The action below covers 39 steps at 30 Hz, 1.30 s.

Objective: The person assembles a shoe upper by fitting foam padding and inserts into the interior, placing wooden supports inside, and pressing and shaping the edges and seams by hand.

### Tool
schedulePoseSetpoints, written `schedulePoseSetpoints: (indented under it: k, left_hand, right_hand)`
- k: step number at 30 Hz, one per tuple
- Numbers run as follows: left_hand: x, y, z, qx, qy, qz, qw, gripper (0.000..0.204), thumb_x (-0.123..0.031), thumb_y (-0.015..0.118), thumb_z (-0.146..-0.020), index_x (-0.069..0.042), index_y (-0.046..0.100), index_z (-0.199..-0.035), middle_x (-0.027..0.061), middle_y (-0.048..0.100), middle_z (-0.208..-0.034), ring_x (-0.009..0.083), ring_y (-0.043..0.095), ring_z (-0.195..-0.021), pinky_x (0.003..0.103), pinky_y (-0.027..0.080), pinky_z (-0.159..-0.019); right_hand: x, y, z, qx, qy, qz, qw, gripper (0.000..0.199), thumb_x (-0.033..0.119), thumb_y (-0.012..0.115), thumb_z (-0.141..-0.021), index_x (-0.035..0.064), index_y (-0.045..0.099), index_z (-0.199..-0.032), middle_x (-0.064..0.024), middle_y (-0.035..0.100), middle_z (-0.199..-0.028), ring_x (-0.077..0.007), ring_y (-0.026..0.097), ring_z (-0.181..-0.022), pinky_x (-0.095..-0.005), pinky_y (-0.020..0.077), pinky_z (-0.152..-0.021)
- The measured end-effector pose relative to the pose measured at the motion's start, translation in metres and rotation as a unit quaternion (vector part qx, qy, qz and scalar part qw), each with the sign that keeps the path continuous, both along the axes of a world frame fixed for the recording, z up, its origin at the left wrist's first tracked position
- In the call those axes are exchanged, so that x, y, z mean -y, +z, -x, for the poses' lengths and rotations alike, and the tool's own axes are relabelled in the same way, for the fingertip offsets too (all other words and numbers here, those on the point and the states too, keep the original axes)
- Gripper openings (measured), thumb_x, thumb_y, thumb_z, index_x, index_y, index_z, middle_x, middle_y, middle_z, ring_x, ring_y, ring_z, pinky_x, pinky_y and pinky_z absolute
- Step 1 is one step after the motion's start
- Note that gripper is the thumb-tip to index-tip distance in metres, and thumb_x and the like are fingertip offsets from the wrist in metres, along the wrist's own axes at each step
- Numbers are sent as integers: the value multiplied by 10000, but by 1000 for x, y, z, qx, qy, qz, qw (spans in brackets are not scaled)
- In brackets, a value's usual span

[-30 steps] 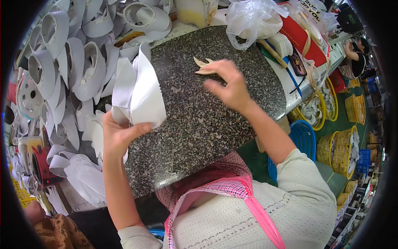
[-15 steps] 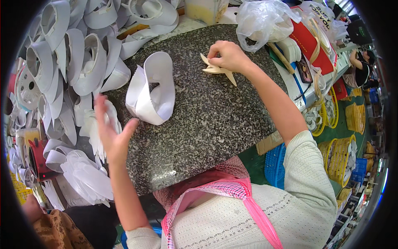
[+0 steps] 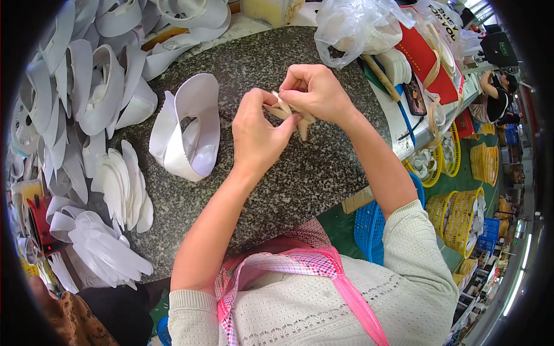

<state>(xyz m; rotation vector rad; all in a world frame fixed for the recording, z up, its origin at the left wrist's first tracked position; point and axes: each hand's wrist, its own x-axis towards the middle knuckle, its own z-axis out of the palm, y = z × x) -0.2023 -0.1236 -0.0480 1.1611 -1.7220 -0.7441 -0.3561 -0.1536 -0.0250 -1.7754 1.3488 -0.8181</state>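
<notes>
Over the dark speckled stone tabletop [image 3: 262, 202], my two hands meet at a few thin, pointed cream pieces [image 3: 304, 128]. My left hand [image 3: 258, 127] pinches them from the left, thumb and fingers curled round. From the right, my right hand [image 3: 320, 95] grips the same pieces between thumb and fingertips; its fingers partly hide them. To the left of my hands a white shoe upper [image 3: 199, 104] with a jagged edge stands on the stone, untouched.
White uppers [image 3: 104, 86] are heaped at the left, above fanned stacks of white flat pieces [image 3: 124, 184]. A clear plastic bag [image 3: 358, 29], a red flat item [image 3: 430, 63] and a phone [image 3: 414, 99] lie at the far right. Yellow baskets [image 3: 461, 222] stand on the floor; another person sits beyond.
My left hand has moved from beside the upper, where it was open, over to the cream pieces and has taken hold of them. My right hand still holds them.
</notes>
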Motion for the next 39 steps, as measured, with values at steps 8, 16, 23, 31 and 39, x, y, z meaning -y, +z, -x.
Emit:
schedulePoseSetpoints:
  k: [8,16,23,31,39]
  left_hand:
    - [-1,0,-3,-55,16,-38,998,222,-87,695,-662,-18,558,-823,103,606,-855,184,584,-608,288,466,-534]
    - [-2,-1,0,-28,66,78,994,122,-19,670,-699,25,587,-777,134,620,-965,132,645,-694,240,523,-578]
    - [-10,-1,-5,-213,-20,-80,974,106,-11,653,-761,35,576,-816,114,611,-971,124,633,-754,221,517,-657]
    - [-7,1,-12,-363,-148,-209,896,119,48,651,-745,23,556,-810,95,613,-956,114,615,-804,248,519,-728]
    - [-9,-4,-2,-330,-63,-172,926,113,38,642,-727,13,547,-783,73,618,-870,96,608,-747,227,504,-668]
  right_hand:
    - [-17,-12,-9,102,-84,57,990,50,14,584,-804,-1,541,-782,-7,588,-718,-37,549,-631,-184,449,-559]
    - [-28,-16,-18,180,-140,78,971,37,-1,580,-805,4,544,-810,-11,593,-731,-45,560,-656,-187,463,-578]
    - [-32,-22,-9,263,-34,73,961,235,61,703,-744,6,574,-933,-32,620,-792,-78,589,-727,-224,480,-637]
    - [-29,-16,6,316,45,-47,946,305,18,677,-742,0,552,-1019,-41,610,-810,-87,584,-746,-223,483,-675]
    - [-42,-12,-11,104,-108,92,984,382,-65,543,-748,30,502,-1116,-6,552,-736,-40,529,-670,-178,433,-563]
